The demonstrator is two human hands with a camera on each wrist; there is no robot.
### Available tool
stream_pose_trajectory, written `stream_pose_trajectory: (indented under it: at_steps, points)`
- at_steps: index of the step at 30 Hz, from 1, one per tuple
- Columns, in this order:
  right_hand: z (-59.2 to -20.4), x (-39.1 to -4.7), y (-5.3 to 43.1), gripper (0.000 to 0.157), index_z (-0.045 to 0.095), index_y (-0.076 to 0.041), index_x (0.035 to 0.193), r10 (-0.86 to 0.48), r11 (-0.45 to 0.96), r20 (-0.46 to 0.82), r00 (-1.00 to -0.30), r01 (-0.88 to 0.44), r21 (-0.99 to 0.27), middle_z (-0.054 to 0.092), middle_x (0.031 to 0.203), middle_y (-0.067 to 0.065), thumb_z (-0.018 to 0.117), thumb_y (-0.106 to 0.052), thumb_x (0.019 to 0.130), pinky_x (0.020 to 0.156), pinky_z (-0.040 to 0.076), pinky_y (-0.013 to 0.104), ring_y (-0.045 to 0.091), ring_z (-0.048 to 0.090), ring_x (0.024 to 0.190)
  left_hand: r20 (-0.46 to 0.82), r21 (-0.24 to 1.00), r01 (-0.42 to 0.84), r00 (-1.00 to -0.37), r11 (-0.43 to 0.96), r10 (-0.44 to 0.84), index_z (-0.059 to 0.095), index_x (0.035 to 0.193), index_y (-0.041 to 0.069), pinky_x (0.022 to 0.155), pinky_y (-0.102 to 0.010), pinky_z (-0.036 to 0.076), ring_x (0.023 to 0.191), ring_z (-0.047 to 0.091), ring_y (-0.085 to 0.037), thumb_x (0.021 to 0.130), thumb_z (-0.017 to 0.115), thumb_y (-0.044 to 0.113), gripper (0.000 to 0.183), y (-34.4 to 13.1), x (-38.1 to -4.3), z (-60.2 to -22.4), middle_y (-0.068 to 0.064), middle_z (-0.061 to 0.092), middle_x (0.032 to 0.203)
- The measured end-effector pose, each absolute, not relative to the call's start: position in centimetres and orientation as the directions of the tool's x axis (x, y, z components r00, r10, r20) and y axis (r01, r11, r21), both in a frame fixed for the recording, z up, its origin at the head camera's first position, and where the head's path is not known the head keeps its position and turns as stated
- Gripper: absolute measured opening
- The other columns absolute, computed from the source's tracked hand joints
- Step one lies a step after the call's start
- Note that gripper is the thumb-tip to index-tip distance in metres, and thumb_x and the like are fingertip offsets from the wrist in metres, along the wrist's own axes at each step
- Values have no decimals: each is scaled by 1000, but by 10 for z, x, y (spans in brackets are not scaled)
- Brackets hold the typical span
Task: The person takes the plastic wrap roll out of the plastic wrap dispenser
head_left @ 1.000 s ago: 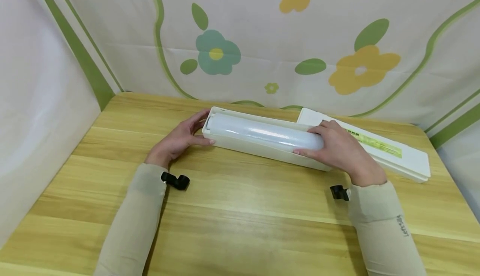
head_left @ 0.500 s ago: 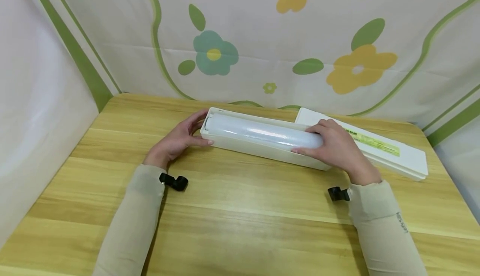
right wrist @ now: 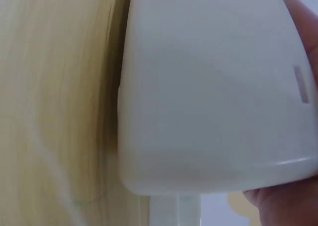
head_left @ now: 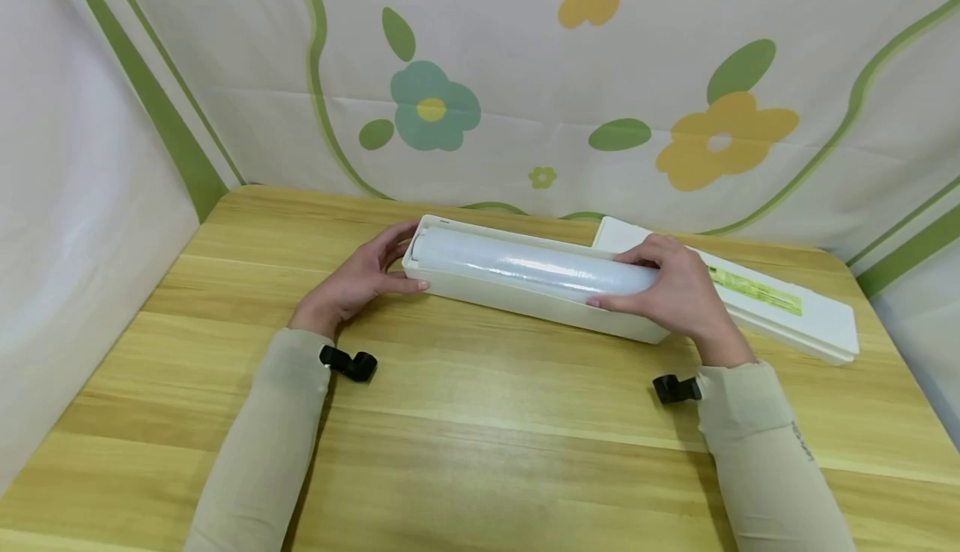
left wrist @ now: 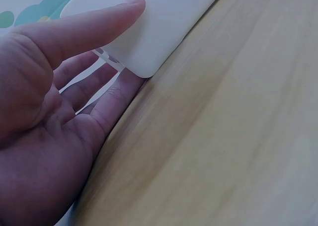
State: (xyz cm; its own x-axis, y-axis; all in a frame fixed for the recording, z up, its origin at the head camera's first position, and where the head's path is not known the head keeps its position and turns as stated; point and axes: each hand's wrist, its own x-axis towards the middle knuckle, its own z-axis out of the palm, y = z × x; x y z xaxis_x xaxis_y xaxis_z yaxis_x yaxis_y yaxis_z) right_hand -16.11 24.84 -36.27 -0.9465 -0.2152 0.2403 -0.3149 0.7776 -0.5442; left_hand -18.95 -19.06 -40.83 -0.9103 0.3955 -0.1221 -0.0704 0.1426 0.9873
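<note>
An off-white cling film box (head_left: 540, 310) lies at a slant on the table, its long top side uncovered. Inside it sits a shiny roll of cling film (head_left: 517, 267). My left hand (head_left: 358, 281) holds the box's left end, thumb on the front wall and fingers behind. In the left wrist view, the fingers reach past the box's corner, close to the table. Over the box's right end arches my right hand (head_left: 678, 293), thumb at the front rim and fingers at the far side. The right wrist view shows the box's smooth end wall (right wrist: 213, 97) between thumb and fingers.
Behind and right of the box lies a long white lid-like piece (head_left: 832, 323) with a yellow-green label (head_left: 757, 292). The wooden table (head_left: 480, 452) meets a flowered cloth (head_left: 525, 102) at the back.
My right hand has turned slightly at the box's right end, showing a bit more of the roll. The left hand, box and labelled piece stay in place.
</note>
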Motion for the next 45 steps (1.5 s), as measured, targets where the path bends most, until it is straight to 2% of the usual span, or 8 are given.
stream_pose_trajectory:
  at_steps: [6,16,25,34,41,45]
  points:
    - [-362,-162,249,53,85,-22,103,-164,770,176,-971,-238,-592,73,95,0,106,-46,61,74,45,21,15,58,87,-118,987,-63,-908,148,402,30,171,22,99,-21,57,159,37,-27,91,82,-5,100,-190,-190,-409,-2,33,175]
    - [-354,-158,247,52,85,-25,101,-151,754,135,-979,-202,-625,73,96,-2,106,-51,60,75,47,22,15,60,88,-113,987,-57,-909,149,402,31,171,22,99,-22,58,158,38,-28,90,83,-5,100,-190,-190,-409,-2,34,175]
    - [-350,-156,245,51,85,-20,96,-166,760,279,-946,-303,-575,69,90,-2,109,-40,55,71,42,24,16,55,82,-118,988,-66,-908,142,401,30,171,23,99,-22,58,157,39,-28,90,82,-6,100,-189,-189,-409,-2,34,175]
    - [-337,-146,241,57,85,-12,99,-242,783,518,-820,-481,-395,69,95,2,107,-37,53,68,39,19,17,60,77,-112,988,-55,-906,147,408,30,171,23,101,-22,57,158,38,-27,91,83,-4,100,-190,-192,-409,-1,34,175]
    - [-333,-142,239,57,82,-8,106,-285,743,532,-797,-534,-402,66,100,6,106,-27,58,71,41,17,20,62,79,-110,987,-53,-907,149,406,31,171,25,102,-22,56,159,38,-26,91,83,-1,99,-189,-193,-411,-1,33,175]
    - [-334,-145,238,60,81,-10,113,-342,717,540,-769,-585,-379,67,104,8,106,-26,61,72,44,18,20,62,82,-116,986,-56,-907,157,405,31,171,27,103,-21,56,159,38,-26,91,84,0,100,-190,-192,-411,0,32,176]
